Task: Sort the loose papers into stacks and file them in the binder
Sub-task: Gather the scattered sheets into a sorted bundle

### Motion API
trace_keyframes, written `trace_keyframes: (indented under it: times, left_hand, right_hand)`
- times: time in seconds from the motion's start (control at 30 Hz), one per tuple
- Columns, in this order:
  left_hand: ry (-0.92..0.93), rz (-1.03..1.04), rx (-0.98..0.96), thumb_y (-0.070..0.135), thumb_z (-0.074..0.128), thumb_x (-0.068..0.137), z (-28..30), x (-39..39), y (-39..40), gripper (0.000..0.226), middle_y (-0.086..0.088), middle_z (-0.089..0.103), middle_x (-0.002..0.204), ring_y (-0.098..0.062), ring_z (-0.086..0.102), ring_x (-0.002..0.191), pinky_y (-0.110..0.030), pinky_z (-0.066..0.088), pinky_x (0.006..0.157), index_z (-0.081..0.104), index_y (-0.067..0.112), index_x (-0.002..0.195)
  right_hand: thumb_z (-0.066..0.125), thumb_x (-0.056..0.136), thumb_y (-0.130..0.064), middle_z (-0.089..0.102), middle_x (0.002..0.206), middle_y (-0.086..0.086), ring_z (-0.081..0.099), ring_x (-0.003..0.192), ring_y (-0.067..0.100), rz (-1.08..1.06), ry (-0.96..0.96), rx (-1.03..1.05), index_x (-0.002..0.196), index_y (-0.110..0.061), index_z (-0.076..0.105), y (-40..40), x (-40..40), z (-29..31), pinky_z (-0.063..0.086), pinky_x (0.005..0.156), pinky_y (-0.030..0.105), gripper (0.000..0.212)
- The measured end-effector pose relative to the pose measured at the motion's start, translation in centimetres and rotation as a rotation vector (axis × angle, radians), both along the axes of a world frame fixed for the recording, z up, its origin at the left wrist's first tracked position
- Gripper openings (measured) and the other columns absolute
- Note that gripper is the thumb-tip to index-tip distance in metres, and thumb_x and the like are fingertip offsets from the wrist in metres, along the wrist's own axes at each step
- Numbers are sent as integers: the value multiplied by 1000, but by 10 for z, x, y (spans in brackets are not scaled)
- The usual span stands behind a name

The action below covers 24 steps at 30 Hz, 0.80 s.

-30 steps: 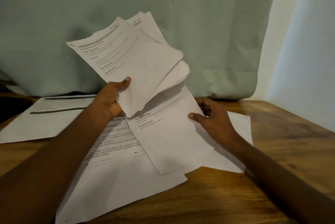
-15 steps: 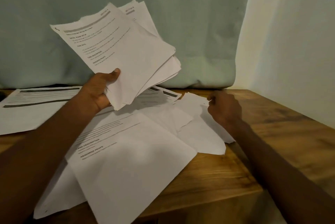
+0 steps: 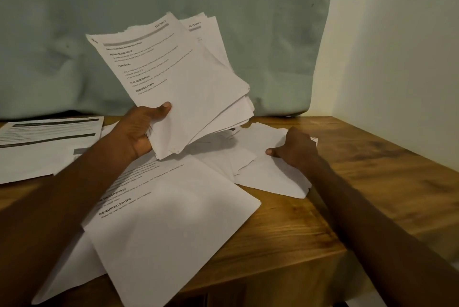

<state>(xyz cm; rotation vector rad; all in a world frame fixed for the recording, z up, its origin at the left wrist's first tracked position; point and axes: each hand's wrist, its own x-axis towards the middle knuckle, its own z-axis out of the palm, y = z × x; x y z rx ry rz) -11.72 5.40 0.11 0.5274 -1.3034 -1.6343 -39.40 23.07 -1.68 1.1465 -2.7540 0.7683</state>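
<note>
Left hand (image 3: 141,130), frame centre: grips fanned stack of white printed sheets (image 3: 178,83), raised, tilted upper right. Right hand (image 3: 295,150), centre right: fingers curled, pinching loose white sheet (image 3: 268,175) flat on brown wooden table (image 3: 360,182); sheet's long axis runs toward lower right. Binder unseen.

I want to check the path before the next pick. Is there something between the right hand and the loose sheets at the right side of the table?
Nothing visible stands between them. The right hand already rests on the small pile of loose sheets, its fingers curled at the far edge, while the left hand holds the gathered stack above the table.
</note>
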Motion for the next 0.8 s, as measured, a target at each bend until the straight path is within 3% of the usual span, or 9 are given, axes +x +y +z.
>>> trace_keyframes:
  times: [0.07, 0.17, 0.33, 0.43, 0.5, 0.57, 0.63, 0.73, 0.8]
  left_hand:
    - [8, 4, 24, 7, 61, 98, 0, 0, -2, 36, -1, 70, 122, -13, 69, 97, -35, 55, 86, 60, 13, 134]
    - [-4, 21, 28, 8, 61, 99, 0, 0, -6, 43, -6, 65, 130, -19, 66, 106, -41, 52, 95, 55, 10, 141]
    - [-58, 96, 22, 21, 62, 100, 9, 2, -13, 33, -5, 67, 118, -26, 65, 113, -43, 50, 101, 60, 9, 131]
    - [-1, 162, 59, 27, 62, 100, 23, 17, -19, 11, 6, 74, 88, -11, 71, 80, -34, 56, 77, 65, 16, 102]
    - [82, 187, 54, 24, 60, 102, 31, 31, -25, 6, 12, 75, 70, -4, 71, 63, -28, 56, 62, 62, 19, 99]
    - [180, 206, 44, 20, 58, 103, 38, 51, -29, 5, 11, 77, 75, -7, 73, 73, -32, 58, 68, 63, 19, 103]
    - [219, 200, 37, 20, 58, 102, 43, 69, -34, 8, 7, 79, 83, -12, 74, 81, -40, 58, 78, 65, 19, 107]
    - [199, 240, 36, 21, 60, 101, 44, 88, -42, 15, 4, 79, 90, -16, 75, 83, -43, 60, 71, 65, 17, 115]
    - [165, 256, 34, 21, 61, 101, 41, 97, -47, 24, 0, 76, 108, -21, 71, 99, -48, 58, 88, 63, 17, 124]
  right_hand:
    - [86, 81, -35, 62, 128, 17, 59, 117, 34, -41, -26, -70, 132, -3, 50, 2, -4, 1, 48, 89, 38, 71]
    - [82, 83, -14, 56, 133, 20, 57, 120, 40, -103, -22, -304, 139, -7, 44, 7, -9, 9, 49, 93, 44, 69]
    - [79, 79, 0, 42, 142, 20, 63, 108, 39, 91, 435, -617, 154, -17, 33, 11, 6, 42, 60, 89, 51, 90]
    - [86, 75, -7, 46, 142, 19, 65, 99, 35, 239, 656, -623, 157, -19, 28, 1, 40, 68, 62, 79, 49, 101]
    - [84, 69, 5, 46, 141, 19, 63, 85, 31, 338, 695, -580, 159, -18, 22, -4, 74, 73, 55, 64, 38, 112]
    - [77, 65, 16, 43, 141, 16, 55, 71, 23, 518, 673, -514, 162, -20, 14, -5, 111, 66, 41, 54, 31, 120]
    - [73, 69, 15, 46, 137, 13, 54, 70, 20, 726, 572, -405, 162, -25, 8, -7, 144, 50, 42, 54, 36, 121]
    - [76, 86, -9, 61, 131, 6, 64, 101, 25, 863, 361, -166, 160, -29, 15, -10, 182, 25, 56, 84, 41, 98]
    - [73, 93, -34, 65, 131, 1, 64, 108, 19, 909, 160, -15, 154, -30, 32, -12, 202, 17, 52, 91, 33, 74]
